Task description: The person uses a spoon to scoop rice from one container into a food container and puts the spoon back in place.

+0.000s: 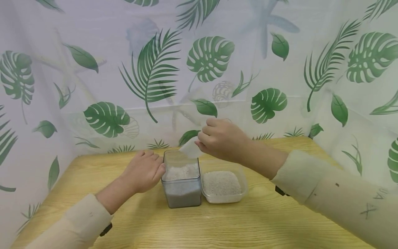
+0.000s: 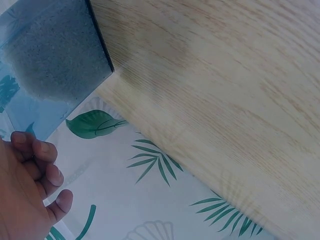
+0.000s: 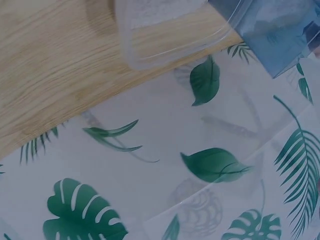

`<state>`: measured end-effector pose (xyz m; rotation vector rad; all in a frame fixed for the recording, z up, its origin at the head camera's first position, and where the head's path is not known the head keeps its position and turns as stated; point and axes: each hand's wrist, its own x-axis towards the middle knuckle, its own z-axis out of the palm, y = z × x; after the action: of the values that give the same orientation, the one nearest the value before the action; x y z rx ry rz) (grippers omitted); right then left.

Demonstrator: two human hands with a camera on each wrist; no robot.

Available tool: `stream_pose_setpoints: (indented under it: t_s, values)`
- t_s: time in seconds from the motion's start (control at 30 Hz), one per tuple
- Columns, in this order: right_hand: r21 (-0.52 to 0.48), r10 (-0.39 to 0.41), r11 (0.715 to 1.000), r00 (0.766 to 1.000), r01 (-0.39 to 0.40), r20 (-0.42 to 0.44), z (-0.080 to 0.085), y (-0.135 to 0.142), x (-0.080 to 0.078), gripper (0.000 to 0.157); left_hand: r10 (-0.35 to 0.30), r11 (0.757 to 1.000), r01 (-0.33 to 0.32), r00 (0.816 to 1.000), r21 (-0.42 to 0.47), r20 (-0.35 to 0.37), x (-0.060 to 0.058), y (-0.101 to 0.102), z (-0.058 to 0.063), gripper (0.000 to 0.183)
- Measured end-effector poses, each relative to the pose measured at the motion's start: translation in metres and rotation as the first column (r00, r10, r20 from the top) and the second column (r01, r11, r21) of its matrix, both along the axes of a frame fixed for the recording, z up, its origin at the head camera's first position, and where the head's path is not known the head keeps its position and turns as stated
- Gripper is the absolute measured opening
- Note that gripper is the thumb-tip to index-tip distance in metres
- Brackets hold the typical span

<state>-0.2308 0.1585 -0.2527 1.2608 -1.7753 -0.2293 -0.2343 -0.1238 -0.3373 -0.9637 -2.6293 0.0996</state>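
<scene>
A clear grey-tinted bin (image 1: 183, 200), partly filled with pale rice-like grains (image 1: 181, 172), stands on the table. My left hand (image 1: 146, 171) is at its left side, the thumb by the rim; in the left wrist view the loosely curled fingers (image 2: 52, 175) lie beside the bin wall (image 2: 35, 120), not wrapped round it. Above the bin's back right corner, my right hand (image 1: 222, 140) pinches a white scoop (image 1: 190, 148), tilted down over the opening. The fingers hide its near end. To the bin's right sits a shallow clear tub (image 1: 245, 190) of similar grains (image 1: 222, 183).
The wood-grain table (image 1: 140, 224) reaches back to a white curtain (image 1: 233, 20) with green leaf prints, which also hangs at both sides. The bin and tub stand close together near the middle.
</scene>
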Motion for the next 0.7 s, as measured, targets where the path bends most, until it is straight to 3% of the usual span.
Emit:
stream_pose_setpoints:
  t_s: [0.17, 0.23, 0.3, 0.4, 0.5, 0.6, 0.63, 0.7]
  values:
    - [0.079, -0.068, 0.995, 0.997, 0.065, 0.039, -0.009, -0.021, 0.002, 0.028, 0.001, 1.000, -0.001, 1.000, 0.000, 0.006, 0.000, 0.000, 0.001, 0.033]
    - [0.144, -0.150, 0.980, 0.987, 0.141, 0.057, -0.014, -0.030, 0.003, 0.027, 0.002, 1.000, -0.002, 1.000, 0.000, 0.007, 0.000, 0.000, 0.001, 0.033]
    - [0.238, -0.254, 0.945, 0.963, 0.226, 0.094, -0.018, -0.041, 0.003, 0.028, 0.002, 1.000, -0.002, 1.000, 0.000, 0.002, 0.000, -0.001, 0.002, 0.033]
    - [0.429, -0.407, 0.854, 0.892, 0.295, 0.198, -0.026, -0.058, 0.002, 0.031, 0.002, 1.000, -0.002, 1.000, 0.001, -0.006, 0.000, -0.001, 0.002, 0.033]
    - [0.543, -0.521, 0.789, 0.781, 0.287, 0.344, -0.033, -0.069, -0.004, 0.033, 0.007, 1.000, -0.007, 1.000, -0.004, -0.003, 0.001, -0.001, 0.002, 0.034]
    - [0.557, -0.564, 0.782, 0.696, 0.279, 0.444, -0.038, -0.072, -0.011, 0.036, 0.016, 1.000, -0.016, 1.000, -0.010, 0.011, 0.001, 0.000, 0.002, 0.036]
    - [0.545, -0.565, 0.790, 0.679, 0.280, 0.470, -0.039, -0.072, -0.012, 0.036, 0.020, 1.000, -0.020, 1.000, -0.011, 0.012, 0.001, 0.000, 0.002, 0.036]
    - [0.524, -0.546, 0.809, 0.673, 0.267, 0.500, -0.041, -0.071, -0.015, 0.037, 0.024, 1.000, -0.023, 1.000, -0.008, 0.015, 0.001, 0.000, 0.002, 0.035]
